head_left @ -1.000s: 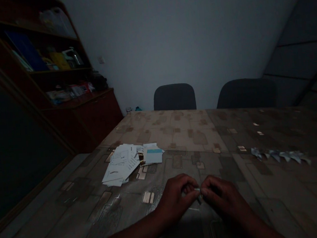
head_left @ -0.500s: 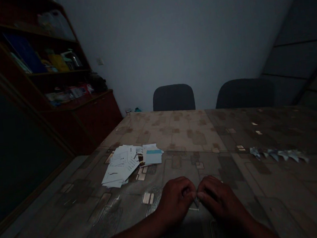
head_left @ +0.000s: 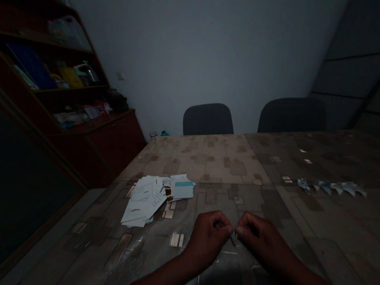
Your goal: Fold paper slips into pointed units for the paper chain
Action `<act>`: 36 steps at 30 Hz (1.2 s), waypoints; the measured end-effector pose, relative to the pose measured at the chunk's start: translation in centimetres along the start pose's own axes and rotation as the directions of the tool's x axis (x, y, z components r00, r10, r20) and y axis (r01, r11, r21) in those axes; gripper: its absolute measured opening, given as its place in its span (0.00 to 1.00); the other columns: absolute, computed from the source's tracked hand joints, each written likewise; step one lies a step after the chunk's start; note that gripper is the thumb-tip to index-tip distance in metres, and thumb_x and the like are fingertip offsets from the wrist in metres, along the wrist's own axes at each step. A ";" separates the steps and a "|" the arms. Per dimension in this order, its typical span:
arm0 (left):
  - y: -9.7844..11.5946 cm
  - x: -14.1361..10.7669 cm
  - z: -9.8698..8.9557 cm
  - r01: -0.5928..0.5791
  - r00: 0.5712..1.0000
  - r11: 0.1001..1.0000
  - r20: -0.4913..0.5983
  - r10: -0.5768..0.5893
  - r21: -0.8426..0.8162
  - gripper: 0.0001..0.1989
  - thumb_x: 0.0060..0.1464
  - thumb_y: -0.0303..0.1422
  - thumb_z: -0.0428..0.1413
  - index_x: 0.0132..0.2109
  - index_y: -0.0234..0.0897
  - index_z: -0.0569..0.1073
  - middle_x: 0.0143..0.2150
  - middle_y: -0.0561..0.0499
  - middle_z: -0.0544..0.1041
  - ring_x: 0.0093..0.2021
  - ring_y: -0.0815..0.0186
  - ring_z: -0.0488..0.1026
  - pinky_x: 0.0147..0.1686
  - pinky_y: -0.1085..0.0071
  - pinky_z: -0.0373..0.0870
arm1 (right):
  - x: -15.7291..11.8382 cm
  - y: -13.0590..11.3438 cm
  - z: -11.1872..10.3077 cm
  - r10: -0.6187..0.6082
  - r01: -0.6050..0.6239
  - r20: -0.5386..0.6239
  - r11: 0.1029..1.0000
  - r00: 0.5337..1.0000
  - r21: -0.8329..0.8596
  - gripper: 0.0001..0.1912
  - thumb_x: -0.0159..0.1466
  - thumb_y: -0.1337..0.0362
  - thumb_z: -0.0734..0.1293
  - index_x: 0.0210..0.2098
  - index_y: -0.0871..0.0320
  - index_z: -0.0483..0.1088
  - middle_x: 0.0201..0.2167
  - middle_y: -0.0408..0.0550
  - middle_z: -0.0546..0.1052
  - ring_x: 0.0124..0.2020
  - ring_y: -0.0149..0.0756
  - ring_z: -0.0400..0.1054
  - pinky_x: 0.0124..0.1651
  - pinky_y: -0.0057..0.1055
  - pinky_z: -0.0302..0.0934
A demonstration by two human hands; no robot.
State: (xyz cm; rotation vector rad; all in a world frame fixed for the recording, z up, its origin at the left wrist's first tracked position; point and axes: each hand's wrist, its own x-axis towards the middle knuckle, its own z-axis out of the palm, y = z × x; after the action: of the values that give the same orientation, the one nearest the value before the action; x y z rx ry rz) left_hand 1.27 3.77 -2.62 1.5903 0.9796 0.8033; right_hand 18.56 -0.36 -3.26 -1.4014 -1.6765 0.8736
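Note:
My left hand [head_left: 212,234] and my right hand [head_left: 263,235] meet low in the middle of the view, just above the tablecloth. Thumb and forefinger of each are pinched together, the tips almost touching. Between them shows a small thin piece [head_left: 233,238] that looks like folded paper, mostly covered by the fingers. Beyond my left hand lies a loose pile of white printed cards or paper slips [head_left: 144,203]. Beside it is a smaller stack [head_left: 184,189] with a light blue band. Off to the right, several pointed, folded-looking paper pieces [head_left: 332,188] lie in a row.
A brown patterned cloth [head_left: 211,156] covers the large table. Two dark chairs [head_left: 207,119] stand at its far side, before a pale wall. A red-brown shelf unit [head_left: 109,141] with assorted household items fills the left. The room is dim.
The fingertips have shifted slightly, and a small gap now shows between the two pinches with the thin piece in it. The view has tilted slightly; the piles lie as before.

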 end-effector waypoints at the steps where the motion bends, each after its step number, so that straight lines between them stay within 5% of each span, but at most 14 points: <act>1: 0.0 -0.1 0.1 -0.014 1.000 1.000 -0.004 0.014 0.022 0.06 0.47 0.30 0.54 0.25 0.34 0.70 0.21 0.56 0.64 0.25 0.69 0.61 0.27 0.75 0.55 | -0.1 -0.1 0.1 -0.023 0.023 -0.011 0.999 1.000 -0.028 0.16 0.63 0.54 0.61 0.25 0.57 0.64 0.21 0.39 0.65 0.24 0.32 0.60 0.27 0.27 0.52; 5: -0.2 -0.3 0.3 -0.057 0.998 0.998 -0.025 0.057 0.031 0.07 0.50 0.32 0.55 0.26 0.34 0.70 0.23 0.56 0.64 0.27 0.69 0.61 0.27 0.75 0.55 | -0.3 -0.3 0.4 -0.072 0.068 -0.072 0.996 0.995 -0.062 0.16 0.64 0.54 0.61 0.24 0.56 0.64 0.22 0.41 0.67 0.25 0.33 0.61 0.29 0.28 0.53; 10: -0.7 0.0 0.2 -0.052 0.998 0.991 -0.044 0.047 -0.125 0.09 0.54 0.37 0.55 0.35 0.34 0.71 0.27 0.56 0.68 0.29 0.68 0.64 0.30 0.75 0.58 | -0.1 0.3 0.3 0.073 -0.053 -0.137 0.988 0.988 0.143 0.16 0.64 0.52 0.62 0.27 0.57 0.66 0.24 0.41 0.68 0.28 0.34 0.63 0.31 0.27 0.56; 18: -0.1 -0.3 0.7 0.058 0.998 0.964 -0.019 -0.065 -0.260 0.11 0.46 0.36 0.62 0.31 0.33 0.71 0.25 0.57 0.67 0.26 0.71 0.63 0.28 0.76 0.58 | -0.2 0.4 0.5 0.110 -0.074 -0.172 0.977 0.979 0.201 0.16 0.60 0.50 0.66 0.29 0.57 0.69 0.24 0.41 0.69 0.27 0.34 0.63 0.30 0.27 0.57; 25: 0.3 -0.5 0.5 -0.018 0.991 0.988 -0.131 -0.002 -0.156 0.06 0.46 0.32 0.62 0.29 0.34 0.73 0.24 0.55 0.70 0.28 0.69 0.66 0.30 0.75 0.61 | -0.5 0.4 0.8 0.108 -0.074 -0.143 0.971 0.984 0.227 0.18 0.61 0.48 0.64 0.33 0.57 0.71 0.26 0.44 0.72 0.30 0.36 0.66 0.32 0.28 0.60; 36: 0.9 -0.7 0.5 -0.036 0.991 0.996 -0.131 0.025 -0.085 0.06 0.47 0.32 0.61 0.29 0.34 0.73 0.24 0.54 0.70 0.27 0.68 0.65 0.29 0.74 0.61 | -0.5 0.7 0.6 0.132 -0.096 -0.140 0.967 0.981 0.237 0.17 0.60 0.48 0.66 0.31 0.57 0.72 0.25 0.43 0.71 0.28 0.35 0.65 0.30 0.28 0.61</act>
State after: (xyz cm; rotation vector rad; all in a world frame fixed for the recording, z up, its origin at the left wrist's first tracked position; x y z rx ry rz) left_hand 1.54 2.89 -1.90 1.4962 1.0010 0.9675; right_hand 18.38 -0.79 -4.27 -1.3795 -1.3438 0.9643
